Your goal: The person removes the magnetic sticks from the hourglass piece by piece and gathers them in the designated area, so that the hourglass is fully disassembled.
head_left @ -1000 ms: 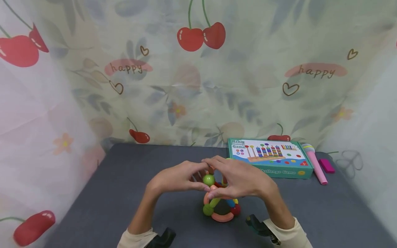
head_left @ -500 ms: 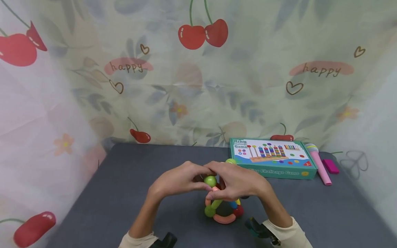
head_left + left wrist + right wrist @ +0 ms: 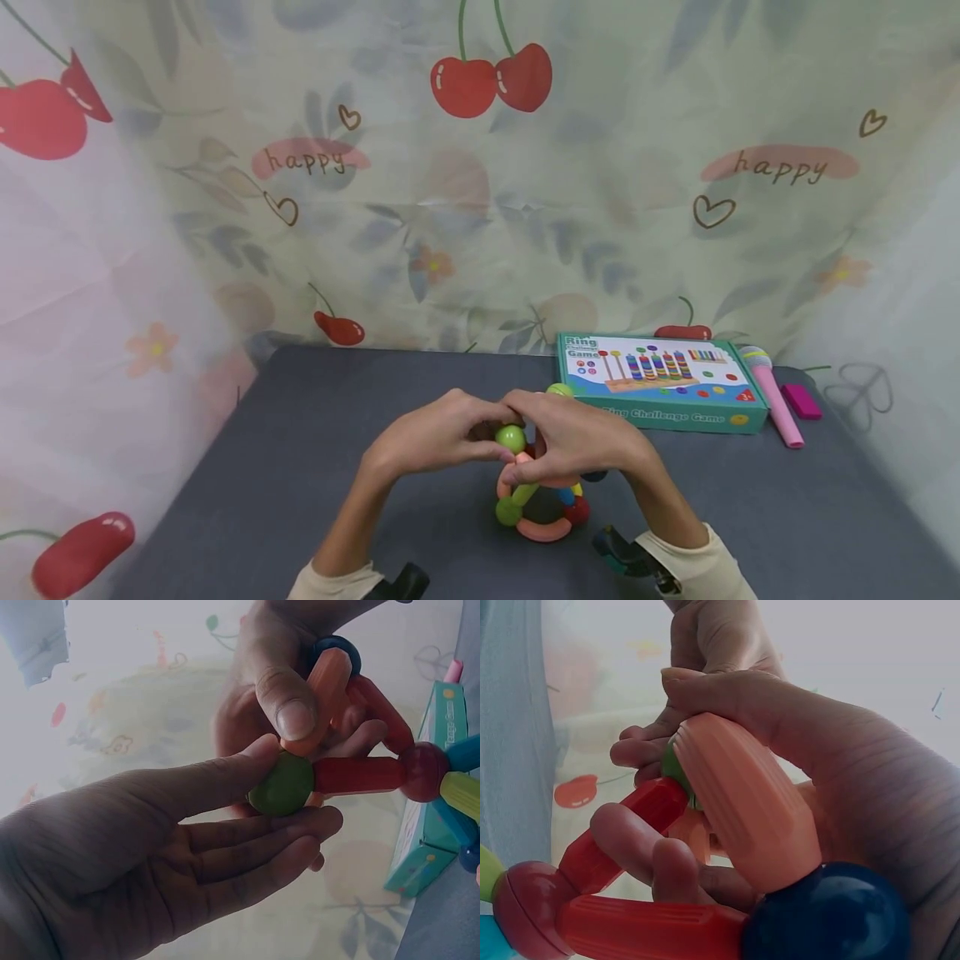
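A toy frame of coloured sticks and balls (image 3: 536, 500) stands on the grey table (image 3: 300, 467), with both hands over its top. My left hand (image 3: 483, 433) pinches the green ball (image 3: 511, 437) between thumb and fingers; the left wrist view shows that green ball (image 3: 283, 784) on the end of a red stick (image 3: 358, 774). My right hand (image 3: 534, 435) grips an orange stick (image 3: 742, 802), thumb along it, whose one end meets the green ball and whose other end sits on a dark blue ball (image 3: 825, 915). The fingers curl over a red stick (image 3: 622, 832).
A teal game box (image 3: 660, 379) lies at the back right of the table. Beside it are a pink toy microphone (image 3: 772, 396) and a small magenta block (image 3: 801, 401). A cherry-print cloth (image 3: 480, 183) hangs behind and at both sides.
The two hands have drawn slightly closer together around the green ball. The toy frame stays where it stood.
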Tool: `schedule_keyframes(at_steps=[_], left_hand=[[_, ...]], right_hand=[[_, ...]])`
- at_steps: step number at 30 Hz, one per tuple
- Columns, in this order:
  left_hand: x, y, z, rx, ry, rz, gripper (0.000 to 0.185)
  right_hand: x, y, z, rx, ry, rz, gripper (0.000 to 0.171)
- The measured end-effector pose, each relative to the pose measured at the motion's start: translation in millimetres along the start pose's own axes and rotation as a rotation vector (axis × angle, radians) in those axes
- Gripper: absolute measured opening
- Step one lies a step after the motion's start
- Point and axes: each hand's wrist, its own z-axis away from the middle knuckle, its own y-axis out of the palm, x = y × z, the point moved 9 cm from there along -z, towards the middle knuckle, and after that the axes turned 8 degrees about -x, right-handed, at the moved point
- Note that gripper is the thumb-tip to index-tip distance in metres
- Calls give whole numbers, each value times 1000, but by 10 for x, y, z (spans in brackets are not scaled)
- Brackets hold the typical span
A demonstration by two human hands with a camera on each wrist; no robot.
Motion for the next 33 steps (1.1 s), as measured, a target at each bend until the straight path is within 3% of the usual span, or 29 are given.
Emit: schedule_keyframes(at_steps=[9, 17, 24, 33], left_hand=[[-12, 22, -3, 21, 42, 2, 12], [-12, 26, -2, 35, 28, 25, 5], [16, 38, -8, 41, -11, 13, 14], [14, 42, -14, 39, -8, 12, 23]], right_hand=[[-31, 1, -3, 28, 16, -40, 31], [-39, -21, 20, 44, 33, -69, 37], [4, -111, 47, -15, 23, -48, 45], [46, -157, 63, -68, 13, -81, 52]])
